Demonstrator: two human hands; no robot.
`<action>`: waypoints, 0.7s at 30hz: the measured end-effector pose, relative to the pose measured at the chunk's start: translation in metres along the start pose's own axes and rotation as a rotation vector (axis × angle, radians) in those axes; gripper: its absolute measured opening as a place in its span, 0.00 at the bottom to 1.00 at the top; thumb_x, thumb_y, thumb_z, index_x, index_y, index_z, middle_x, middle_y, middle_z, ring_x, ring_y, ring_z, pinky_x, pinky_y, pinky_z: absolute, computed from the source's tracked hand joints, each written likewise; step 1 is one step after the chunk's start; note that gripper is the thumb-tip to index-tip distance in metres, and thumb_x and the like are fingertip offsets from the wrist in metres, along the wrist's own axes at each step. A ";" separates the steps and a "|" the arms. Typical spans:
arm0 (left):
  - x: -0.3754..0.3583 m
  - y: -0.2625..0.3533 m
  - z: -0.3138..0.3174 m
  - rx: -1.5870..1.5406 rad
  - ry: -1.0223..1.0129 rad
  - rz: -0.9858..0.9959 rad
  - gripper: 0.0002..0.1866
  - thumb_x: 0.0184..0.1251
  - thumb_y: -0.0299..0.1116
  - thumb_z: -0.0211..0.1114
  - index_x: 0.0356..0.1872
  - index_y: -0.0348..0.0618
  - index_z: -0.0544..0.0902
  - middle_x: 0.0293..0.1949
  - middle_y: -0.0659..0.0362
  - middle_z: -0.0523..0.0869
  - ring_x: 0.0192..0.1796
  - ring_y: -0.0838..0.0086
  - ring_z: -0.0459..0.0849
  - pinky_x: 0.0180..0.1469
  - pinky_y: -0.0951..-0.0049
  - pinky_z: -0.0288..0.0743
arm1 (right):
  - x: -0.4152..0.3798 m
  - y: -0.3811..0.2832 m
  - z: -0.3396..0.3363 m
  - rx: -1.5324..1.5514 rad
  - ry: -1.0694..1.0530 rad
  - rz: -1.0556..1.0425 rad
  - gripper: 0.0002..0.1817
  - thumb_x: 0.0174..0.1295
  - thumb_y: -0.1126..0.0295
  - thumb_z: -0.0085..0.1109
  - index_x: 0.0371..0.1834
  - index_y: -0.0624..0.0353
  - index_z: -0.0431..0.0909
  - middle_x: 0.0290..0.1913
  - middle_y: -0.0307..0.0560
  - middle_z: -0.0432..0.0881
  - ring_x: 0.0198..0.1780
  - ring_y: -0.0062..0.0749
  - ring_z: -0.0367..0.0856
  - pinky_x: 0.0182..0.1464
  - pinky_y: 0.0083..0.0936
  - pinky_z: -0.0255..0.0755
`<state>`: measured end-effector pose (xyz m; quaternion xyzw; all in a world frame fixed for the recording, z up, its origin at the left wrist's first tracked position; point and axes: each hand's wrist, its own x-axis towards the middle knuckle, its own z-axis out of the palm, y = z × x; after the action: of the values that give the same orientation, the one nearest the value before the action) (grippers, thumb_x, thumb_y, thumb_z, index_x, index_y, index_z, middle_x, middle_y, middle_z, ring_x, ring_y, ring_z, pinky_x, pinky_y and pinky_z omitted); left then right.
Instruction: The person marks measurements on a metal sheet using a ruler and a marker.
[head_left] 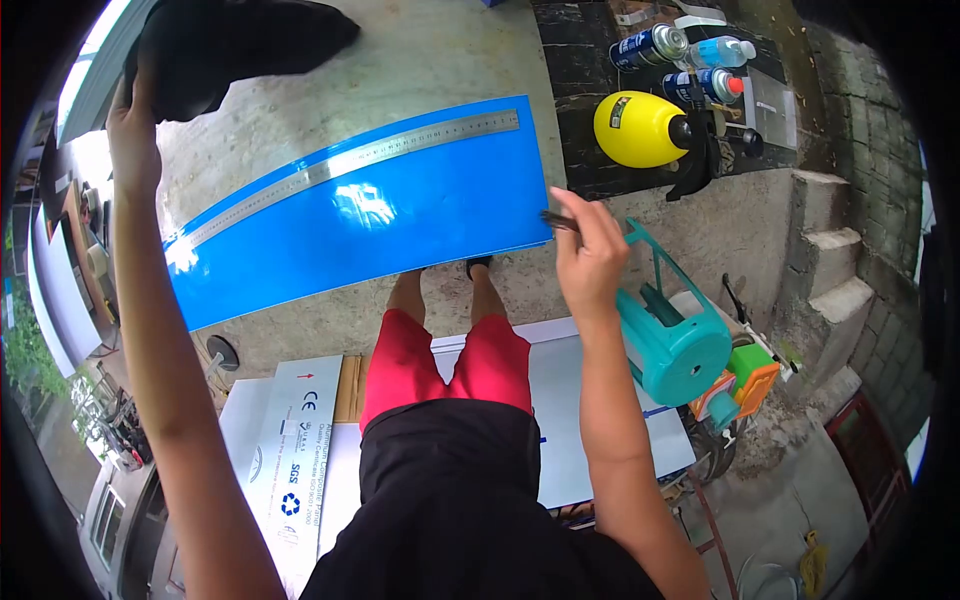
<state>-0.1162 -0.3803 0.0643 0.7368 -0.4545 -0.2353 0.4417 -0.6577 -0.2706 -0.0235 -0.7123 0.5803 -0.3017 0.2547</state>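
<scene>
My left hand (135, 125), raised at the upper left, is closed on a black cloth (240, 50) that hangs over the far side of the work surface. My right hand (588, 245) is closed around a dark pen-like tool (560, 220), just off the right end of a glossy blue panel (400, 210). Along the panel's far side lies a long metal ruler (400, 147). Neither hand touches the ruler or the panel as far as I can see.
At the upper right are a yellow spray bottle (640, 128), spray cans (648, 47) and a plastic water bottle (722, 52). A teal stool (685, 345) stands by my right arm. Printed panels (290, 440) lean behind my legs. Concrete steps (835, 250) are farther right.
</scene>
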 end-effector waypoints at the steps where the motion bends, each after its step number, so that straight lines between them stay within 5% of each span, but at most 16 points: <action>1: 0.002 -0.016 -0.010 0.212 0.004 -0.005 0.32 0.86 0.48 0.65 0.78 0.36 0.77 0.69 0.46 0.85 0.67 0.65 0.87 0.70 0.65 0.79 | 0.003 0.001 0.007 -0.110 -0.071 -0.114 0.24 0.59 0.82 0.69 0.61 0.54 0.89 0.37 0.45 0.80 0.38 0.40 0.82 0.42 0.39 0.74; 4: -0.041 -0.061 0.007 0.709 0.142 0.063 0.35 0.84 0.51 0.67 0.80 0.39 0.73 0.74 0.42 0.79 0.74 0.51 0.80 0.77 0.54 0.71 | 0.021 0.005 0.027 -0.158 -0.098 -0.206 0.28 0.56 0.81 0.73 0.63 0.50 0.89 0.37 0.42 0.79 0.41 0.41 0.81 0.46 0.40 0.73; 6: -0.096 -0.080 0.020 0.874 0.131 0.403 0.34 0.81 0.47 0.69 0.82 0.47 0.71 0.75 0.43 0.76 0.77 0.46 0.76 0.78 0.50 0.68 | 0.036 0.013 0.032 -0.207 -0.116 -0.214 0.30 0.55 0.81 0.74 0.64 0.48 0.90 0.40 0.42 0.79 0.43 0.40 0.81 0.46 0.38 0.73; 11: -0.207 -0.094 0.058 0.840 -0.014 0.277 0.31 0.78 0.41 0.73 0.79 0.66 0.75 0.80 0.54 0.69 0.81 0.54 0.66 0.81 0.46 0.58 | 0.074 0.033 0.033 -0.183 -0.149 -0.197 0.28 0.59 0.81 0.73 0.63 0.44 0.92 0.40 0.43 0.77 0.41 0.38 0.82 0.45 0.38 0.77; 21: -0.231 -0.128 0.056 0.754 -0.031 0.240 0.20 0.86 0.42 0.62 0.73 0.65 0.86 0.77 0.55 0.76 0.77 0.55 0.73 0.83 0.50 0.59 | 0.093 0.058 0.038 -0.125 -0.332 -0.255 0.32 0.62 0.81 0.73 0.68 0.37 0.90 0.40 0.41 0.76 0.39 0.34 0.82 0.43 0.34 0.83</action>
<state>-0.2087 -0.1765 -0.0869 0.7853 -0.5987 -0.0098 0.1575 -0.6558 -0.3722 -0.0781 -0.8344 0.4531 -0.1733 0.2617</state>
